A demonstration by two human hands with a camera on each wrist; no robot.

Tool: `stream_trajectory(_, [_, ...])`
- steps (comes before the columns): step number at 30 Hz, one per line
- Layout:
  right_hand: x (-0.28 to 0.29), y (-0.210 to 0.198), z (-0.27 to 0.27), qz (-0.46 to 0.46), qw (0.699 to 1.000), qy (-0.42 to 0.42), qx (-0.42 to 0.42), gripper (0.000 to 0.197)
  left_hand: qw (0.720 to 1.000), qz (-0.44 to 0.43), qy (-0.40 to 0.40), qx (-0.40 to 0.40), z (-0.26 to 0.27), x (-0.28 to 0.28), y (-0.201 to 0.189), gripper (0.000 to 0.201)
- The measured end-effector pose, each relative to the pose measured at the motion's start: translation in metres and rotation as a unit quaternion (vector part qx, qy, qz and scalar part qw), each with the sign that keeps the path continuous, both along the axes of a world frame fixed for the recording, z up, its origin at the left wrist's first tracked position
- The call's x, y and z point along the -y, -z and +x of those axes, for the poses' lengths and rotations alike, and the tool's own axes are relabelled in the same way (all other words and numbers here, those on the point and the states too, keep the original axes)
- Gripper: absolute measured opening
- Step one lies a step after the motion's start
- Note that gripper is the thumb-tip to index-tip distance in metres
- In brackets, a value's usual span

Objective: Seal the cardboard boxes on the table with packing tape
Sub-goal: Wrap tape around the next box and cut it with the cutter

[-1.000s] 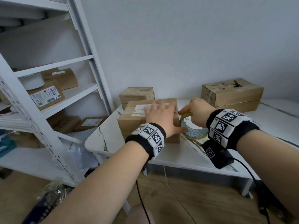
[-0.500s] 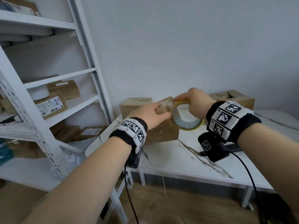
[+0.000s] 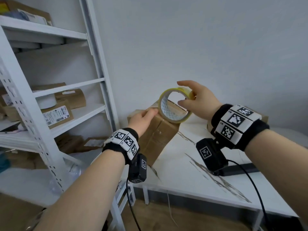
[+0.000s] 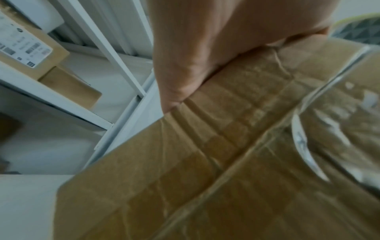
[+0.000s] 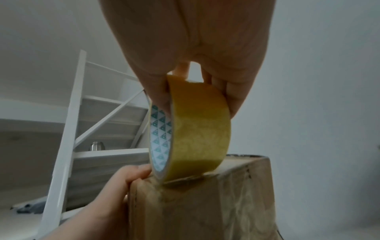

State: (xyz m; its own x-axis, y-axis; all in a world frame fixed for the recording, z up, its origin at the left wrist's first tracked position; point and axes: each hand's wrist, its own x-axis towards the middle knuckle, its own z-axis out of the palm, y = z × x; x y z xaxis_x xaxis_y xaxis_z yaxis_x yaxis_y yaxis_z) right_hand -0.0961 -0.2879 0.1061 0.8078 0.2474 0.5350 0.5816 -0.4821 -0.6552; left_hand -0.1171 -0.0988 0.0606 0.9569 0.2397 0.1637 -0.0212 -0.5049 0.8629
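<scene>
Box (image 3: 155,134) stands tipped up on one end at the near-left corner of the white surface (image 3: 188,165), its taped seam facing me. I have my left hand (image 3: 143,120) curled over the box's top left edge, fingers (image 5: 135,174) wrapped on the cardboard and gripping it. My right hand (image 3: 198,101) pinches the tape roll (image 3: 174,105) by its rim, thumb on the patterned inner core and the other fingers on the far side, so those fingers are narrow and closed on the roll. I hold the roll upright on its edge, touching the top of the box just right of my left hand; in the right wrist view a clear strip seems to run from the roll onto the cardboard. Clear tape (image 4: 308,138) already lies along the box's seam in the left wrist view. A second box (image 3: 133,114) sits just behind the box. Left of the box stands a white shelf (image 3: 70,112) carrying labelled parcels (image 3: 56,114).
</scene>
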Motion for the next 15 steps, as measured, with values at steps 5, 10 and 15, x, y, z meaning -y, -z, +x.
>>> stream_trajectory(5, [0.007,-0.014,-0.008,-0.053,0.997,0.037,0.039,0.046,0.999,-0.027,-0.024,0.01,-0.001,-0.01,0.003,0.051])
stream_trajectory(10, [0.022,0.005,-0.016,-0.143,0.988,0.064,-0.006,0.039,0.997,-0.054,-0.046,-0.012,-0.005,-0.018,0.002,0.054])
stream_trajectory(15, [0.011,0.045,-0.011,-0.248,0.967,0.053,-0.03,0.042,0.994,-0.095,-0.053,-0.019,-0.005,-0.024,0.004,0.055])
